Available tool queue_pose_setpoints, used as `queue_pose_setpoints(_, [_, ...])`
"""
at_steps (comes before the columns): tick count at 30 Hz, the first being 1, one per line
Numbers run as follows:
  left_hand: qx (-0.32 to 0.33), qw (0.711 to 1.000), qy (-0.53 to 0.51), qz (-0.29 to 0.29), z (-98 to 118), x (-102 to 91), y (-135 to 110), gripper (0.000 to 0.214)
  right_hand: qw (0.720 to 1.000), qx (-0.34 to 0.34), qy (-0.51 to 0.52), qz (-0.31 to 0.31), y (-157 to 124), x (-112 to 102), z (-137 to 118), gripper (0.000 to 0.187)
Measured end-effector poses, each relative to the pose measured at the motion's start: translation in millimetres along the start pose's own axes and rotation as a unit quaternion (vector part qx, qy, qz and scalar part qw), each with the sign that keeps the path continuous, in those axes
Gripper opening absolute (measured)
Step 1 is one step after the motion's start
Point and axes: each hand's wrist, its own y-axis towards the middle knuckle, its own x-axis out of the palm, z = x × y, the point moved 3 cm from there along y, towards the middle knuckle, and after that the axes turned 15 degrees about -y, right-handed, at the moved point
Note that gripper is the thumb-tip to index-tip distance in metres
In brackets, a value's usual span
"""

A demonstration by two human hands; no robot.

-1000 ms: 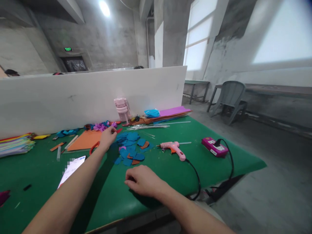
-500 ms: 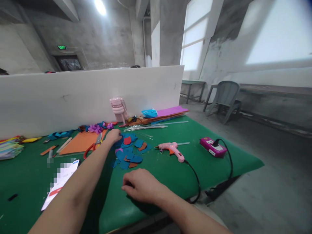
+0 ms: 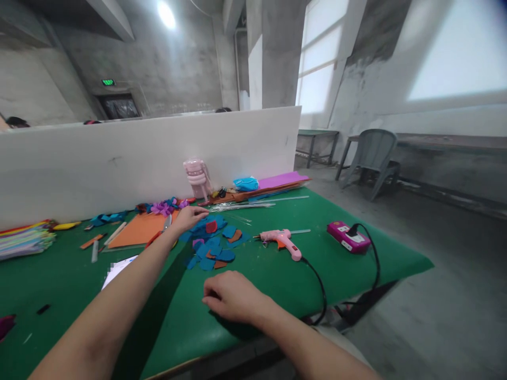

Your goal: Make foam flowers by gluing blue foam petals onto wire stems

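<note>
Since one second ago, the red scrap [image 3: 211, 227] has gone from the left hand [image 3: 190, 215] to the pile of blue scraps [image 3: 214, 245], where it lies at about twelve o'clock; over the last half-second that hand has edged a little outward. Taking the pile as the dial's centre, the left hand is at eleven o'clock with fingers stretched out; I cannot tell whether the fingertips pinch anything. At five o'clock the right hand [image 3: 235, 296] rests loosely curled on the green table [image 3: 178, 327], its palm hidden, so I cannot tell if it grasps anything. At three o'clock lies a pink glue gun [image 3: 275, 236]. Scissors [image 3: 168, 221] and an orange sheet [image 3: 137, 231] lie toward ten, a phone [image 3: 115, 272] at eight, partly behind the left forearm. A pink bottle [image 3: 196, 180] stands at twelve.
</note>
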Motion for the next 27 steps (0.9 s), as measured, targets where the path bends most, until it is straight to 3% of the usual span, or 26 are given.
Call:
queue_pose_setpoints(7, [-0.078, 0.997, 0.008, -0.012, -26, 5.7, 3, 0.011, 1.0, -0.024, -0.014, 0.001, 2, 2, -3, 0.017])
queue_pose_setpoints(13, [-0.141, 0.988, -0.055, -0.014, -39, 22.9, -4, 0.015, 0.999, -0.021, 0.015, 0.046, 2, -4, 0, 0.016])
queue_pose_setpoints(19, [-0.16, 0.973, -0.166, 0.008, -26, -1.3, -28, 0.021, 0.992, 0.012, 0.087, 0.088, 3, -4, 7, 0.013])
queue_pose_setpoints(22, [-0.149, 0.96, -0.237, -0.012, -5, -10.8, -56, 0.027, 0.967, 0.081, 0.197, 0.138, 8, -2, 16, 0.014])
queue_pose_setpoints(24, [-0.143, 0.94, -0.308, -0.041, 15, -12.3, -81, 0.029, 0.931, 0.138, 0.299, 0.161, 14, 1, 22, 0.012])
queue_pose_setpoints(27, [-0.15, 0.861, -0.474, -0.105, 49, -9.9, -125, 0.028, 0.865, 0.196, 0.435, 0.158, 20, 7, 26, 0.023])
